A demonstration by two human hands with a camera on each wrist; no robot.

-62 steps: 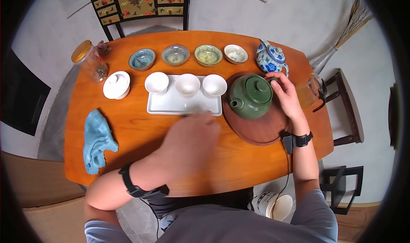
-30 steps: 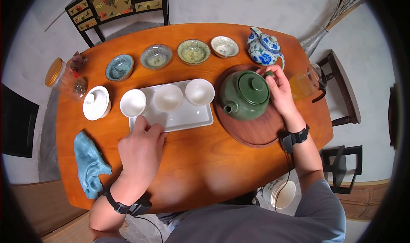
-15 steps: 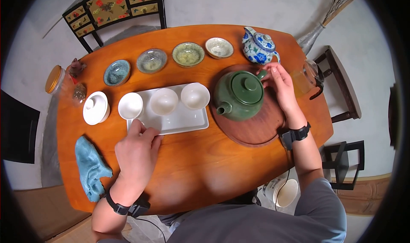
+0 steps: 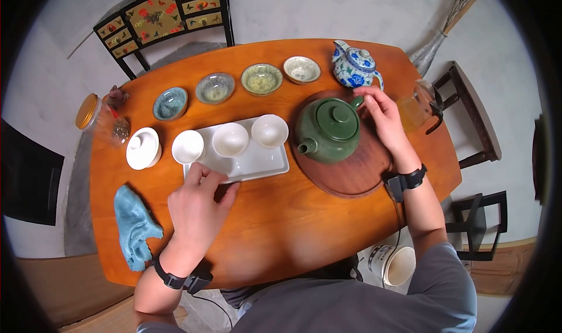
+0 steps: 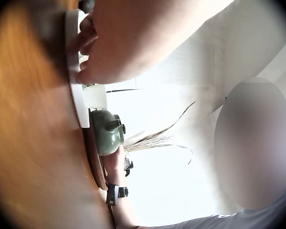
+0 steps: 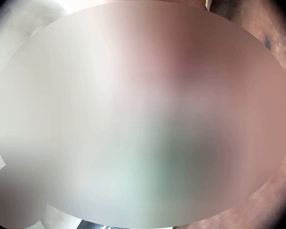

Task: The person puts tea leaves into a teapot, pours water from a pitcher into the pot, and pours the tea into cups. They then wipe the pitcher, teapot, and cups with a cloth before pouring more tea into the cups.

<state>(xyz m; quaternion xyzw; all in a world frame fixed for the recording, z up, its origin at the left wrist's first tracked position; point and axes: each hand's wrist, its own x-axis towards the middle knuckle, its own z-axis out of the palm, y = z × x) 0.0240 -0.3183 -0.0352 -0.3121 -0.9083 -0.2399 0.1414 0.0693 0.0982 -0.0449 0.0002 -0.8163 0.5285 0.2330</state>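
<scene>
My left hand point(image 4: 199, 207) has its fingertips at the front left rim of a white rectangular tray point(image 4: 257, 170), just below the left white cup point(image 4: 188, 147). Its thumb stands apart from the fingers, which look relaxed. Two more white cups, a middle one point(image 4: 230, 140) and a right one point(image 4: 270, 131), stand on the tray. My right hand point(image 4: 385, 119) holds the handle of a green teapot point(image 4: 329, 128), thumb in front and fingers behind. The teapot sits on a round wooden board point(image 4: 351, 178), its spout toward the tray. Blur covers most of the right wrist view.
Behind the tray stand several glazed bowls point(image 4: 261, 79) and a blue-and-white teapot point(image 4: 355, 67). A glass pitcher point(image 4: 414, 107) is beyond my right hand. A lidded white bowl point(image 4: 143, 148), a gold-lidded jar point(image 4: 102, 119) and a blue cloth point(image 4: 136, 227) lie on the left.
My left hand has moved left from the middle of the table to the tray's front left rim, its thumb now spread wider. My right hand stays at the teapot's handle.
</scene>
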